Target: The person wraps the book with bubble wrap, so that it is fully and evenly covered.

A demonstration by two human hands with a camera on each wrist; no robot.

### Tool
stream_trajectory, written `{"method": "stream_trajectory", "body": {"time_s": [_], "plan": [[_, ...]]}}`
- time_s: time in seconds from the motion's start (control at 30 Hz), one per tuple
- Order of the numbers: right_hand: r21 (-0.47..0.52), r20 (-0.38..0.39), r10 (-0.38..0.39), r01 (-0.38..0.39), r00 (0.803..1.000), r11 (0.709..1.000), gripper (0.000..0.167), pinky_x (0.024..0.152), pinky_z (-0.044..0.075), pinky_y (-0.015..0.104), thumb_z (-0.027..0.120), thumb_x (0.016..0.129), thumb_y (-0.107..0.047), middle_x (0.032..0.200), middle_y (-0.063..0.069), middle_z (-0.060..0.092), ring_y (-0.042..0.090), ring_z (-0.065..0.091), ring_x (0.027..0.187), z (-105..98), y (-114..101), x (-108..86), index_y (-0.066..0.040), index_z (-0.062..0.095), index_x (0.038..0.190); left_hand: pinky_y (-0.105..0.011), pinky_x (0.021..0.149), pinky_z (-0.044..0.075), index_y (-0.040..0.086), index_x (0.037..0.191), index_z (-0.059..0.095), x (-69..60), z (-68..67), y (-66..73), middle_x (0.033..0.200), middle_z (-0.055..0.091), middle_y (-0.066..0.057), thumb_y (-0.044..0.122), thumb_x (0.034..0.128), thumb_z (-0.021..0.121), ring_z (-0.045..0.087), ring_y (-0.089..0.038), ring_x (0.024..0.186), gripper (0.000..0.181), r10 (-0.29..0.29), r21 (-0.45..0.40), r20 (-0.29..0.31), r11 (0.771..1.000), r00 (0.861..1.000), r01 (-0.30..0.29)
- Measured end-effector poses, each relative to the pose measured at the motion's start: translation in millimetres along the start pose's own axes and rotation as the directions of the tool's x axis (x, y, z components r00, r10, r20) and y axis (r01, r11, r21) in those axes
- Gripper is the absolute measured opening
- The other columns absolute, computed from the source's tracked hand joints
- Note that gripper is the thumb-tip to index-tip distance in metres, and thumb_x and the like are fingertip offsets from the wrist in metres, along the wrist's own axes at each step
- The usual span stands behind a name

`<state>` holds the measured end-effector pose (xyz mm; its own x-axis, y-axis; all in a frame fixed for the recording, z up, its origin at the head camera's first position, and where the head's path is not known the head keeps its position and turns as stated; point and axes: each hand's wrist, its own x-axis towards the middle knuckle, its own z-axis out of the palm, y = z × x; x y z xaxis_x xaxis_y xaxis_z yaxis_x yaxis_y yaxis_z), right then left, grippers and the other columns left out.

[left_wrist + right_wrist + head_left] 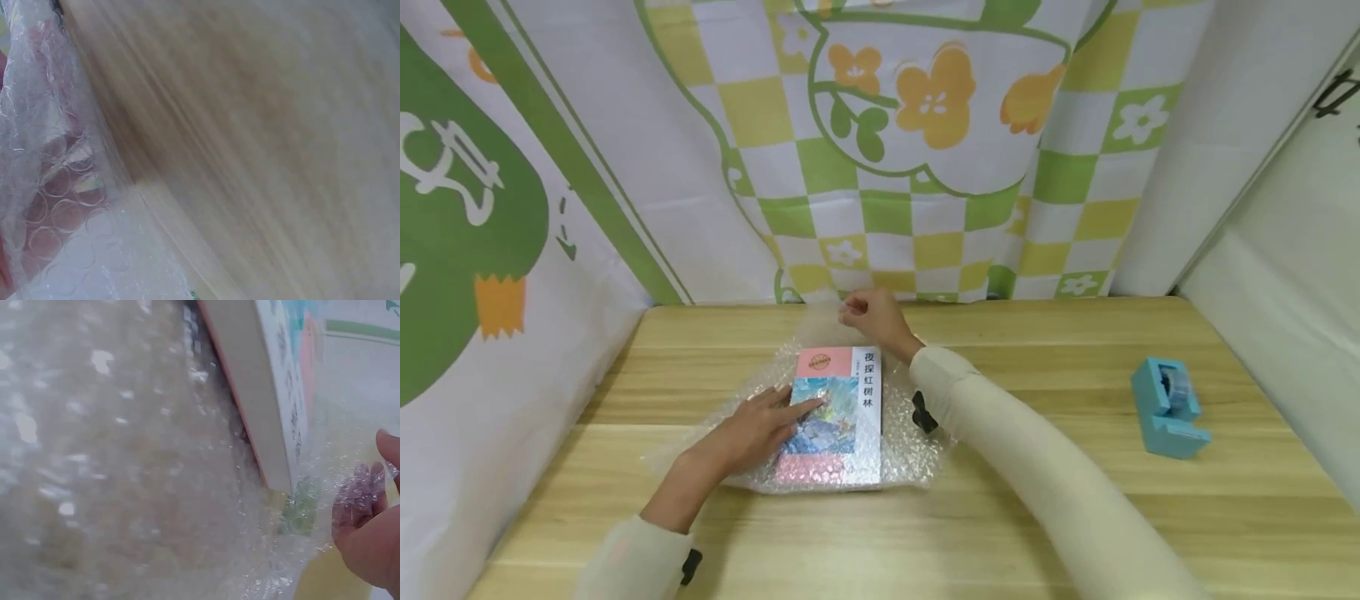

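A book (867,425) with a pink, blue and white cover lies on bubble wrap (910,450); a flap of wrap covers its lower part. The left hand (756,433) rests on the book's left side, index finger extended across the cover. Beyond the book's top edge, the right hand (880,319) pinches the far edge of the wrap, raised off the table. In the right wrist view, the right hand (369,537) has its fingers behind the clear wrap, beside the book's corner (275,469). The left wrist view shows wrap (62,212) close up at the left.
A blue tape dispenser (1167,408) with a roll of clear tape stands on the right of the wooden table (1037,517). Patterned green, yellow and white cloth (925,208) hangs behind the table, and pale cloth lines both sides.
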<state>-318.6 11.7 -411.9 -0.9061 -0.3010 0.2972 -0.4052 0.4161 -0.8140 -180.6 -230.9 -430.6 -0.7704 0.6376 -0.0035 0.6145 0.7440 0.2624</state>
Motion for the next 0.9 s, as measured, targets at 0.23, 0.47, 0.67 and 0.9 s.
{"method": "stream_trajectory", "body": {"time_s": [0.23,0.47,0.67,0.9], "plan": [[-0.083,0.094,-0.096,0.104,0.991,0.991,0.011,0.088,0.053,0.030,0.070,0.094,-0.007,0.099,0.008,0.073,0.021,0.067,0.096,0.7,-5.1,-13.1,-0.001,0.072,0.102,-0.071,0.103,0.032,0.021,0.153,0.044,-0.8,-0.5,0.5,0.144,0.043,-0.034,0.014,0.1035,0.056,0.037,-0.056,0.133,0.051,-0.004,-0.005,0.001,1.000,1.000,0.004],[-0.033,0.239,-0.194,0.207,0.951,0.978,0.005,0.096,0.050,0.031,0.069,0.093,-0.002,0.102,0.009,0.072,0.024,0.067,0.105,-1.7,-4.5,-27.9,-0.001,0.069,0.098,-0.072,0.102,0.031,0.023,0.154,0.043,-1.9,-0.5,0.6,0.146,0.041,-0.034,0.013,0.1037,0.056,0.034,-0.056,0.135,0.052,-0.018,-0.020,0.014,1.000,1.000,0.018],[-0.015,0.326,-0.203,0.220,0.923,0.975,0.008,0.098,0.049,0.030,0.066,0.095,-0.001,0.112,0.005,0.071,0.022,0.066,0.110,-1.3,-0.7,-39.7,-0.004,0.069,0.103,-0.072,0.102,0.032,0.022,0.154,0.042,-2.8,-0.3,1.1,0.147,0.040,-0.034,0.014,0.1040,0.056,0.035,-0.056,0.134,0.052,-0.022,-0.026,0.023,0.999,1.000,0.022],[-0.075,0.376,-0.252,0.300,0.892,0.951,0.013,0.095,0.051,0.033,0.062,0.099,-0.005,0.116,0.003,0.071,0.018,0.066,0.108,-0.8,5.5,-50.0,-0.011,0.069,0.108,-0.068,0.103,0.034,0.022,0.154,0.042,-0.7,-0.6,-0.6,0.147,0.041,-0.033,0.015,0.1038,0.057,0.038,-0.053,0.134,0.053,-0.015,0.004,0.026,1.000,1.000,0.015]]}}
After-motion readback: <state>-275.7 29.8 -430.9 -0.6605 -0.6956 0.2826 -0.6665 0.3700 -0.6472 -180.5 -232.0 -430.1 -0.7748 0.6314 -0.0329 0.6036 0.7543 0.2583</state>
